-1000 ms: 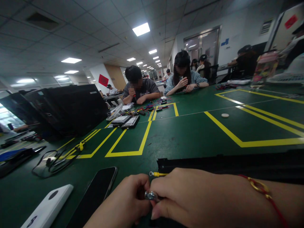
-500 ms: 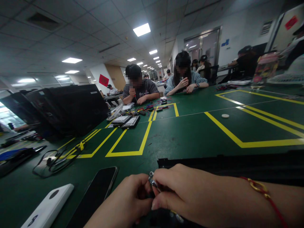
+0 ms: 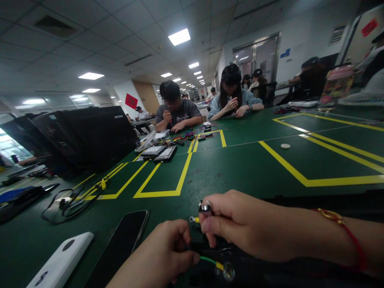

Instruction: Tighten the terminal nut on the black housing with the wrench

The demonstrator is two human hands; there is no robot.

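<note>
Toward the near edge of the bench [image 3: 231, 172], our right hand [image 3: 243, 228] pinches a shiny metal part [image 3: 205, 206] in its grip, near a yellow-sleeved ring terminal [image 3: 192, 219]. By our left hand's [image 3: 163, 250] thumb shows a green wire [image 3: 207, 260]; we cannot tell whether that grip pinches it.

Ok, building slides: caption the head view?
Right hand holds rounded shiny metal part; left hand beside thin green wire.

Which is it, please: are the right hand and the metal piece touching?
Touching: the head view shows the right hand holding the metal piece in its fingers.
</note>
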